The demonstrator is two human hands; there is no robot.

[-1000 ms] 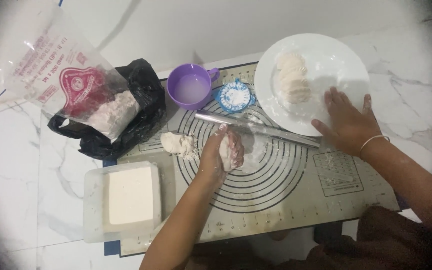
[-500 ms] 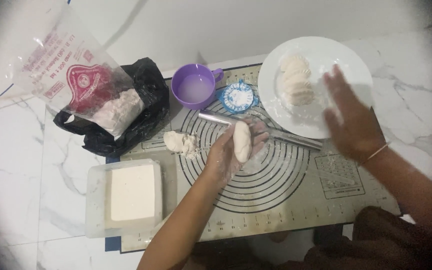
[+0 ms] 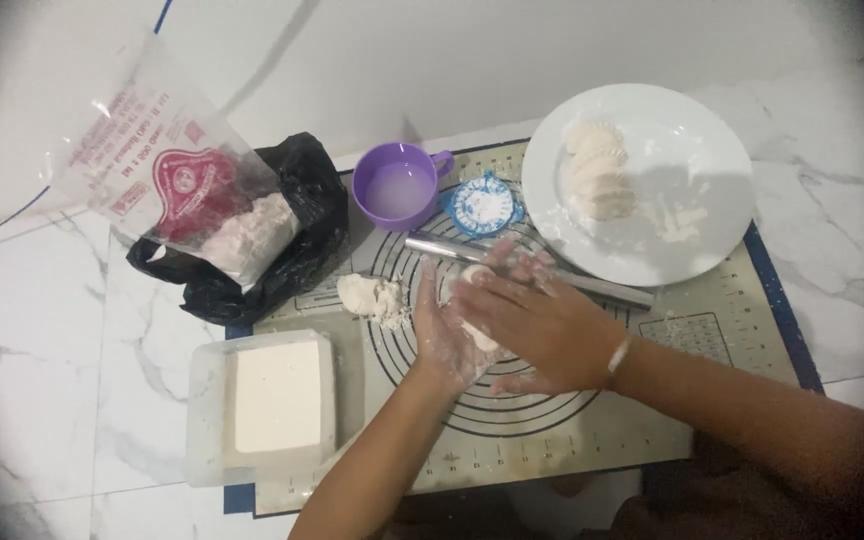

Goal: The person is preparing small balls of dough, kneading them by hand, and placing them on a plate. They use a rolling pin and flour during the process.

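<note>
Half a second back the right hand (image 3: 542,325) hung over the white plate (image 3: 712,190), apart from the left; now it has come across and lies palm-down over the left hand (image 3: 452,335), above the ringed baking mat (image 3: 552,440). The piece of dough (image 3: 474,330), which then stood bare in the left palm, is now pressed between the two palms, with only a pale sliver showing at the fingertips and under the right hand's edge. Left hand: palm up, fingers stretched and slightly spread, floury, cradling the dough from below. Right hand: fingers straight and close together, laid flat on top of the dough, not curled round it (a thin band sits at the wrist). A steel rolling pin (image 3: 592,285) lies on the mat just beyond the fingertips, untouched. A small lump of dough (image 3: 370,298) sits on the mat just left of the hands. Further back stand a purple cup (image 3: 397,190) and a round blue mould (image 3: 482,205); shaped dough pieces (image 3: 597,175) rest on the plate. A clear tub holding a white block (image 3: 267,400) sits at the mat's left edge, with a flour bag (image 3: 182,190) on a black plastic bag (image 3: 302,250) behind it.
</note>
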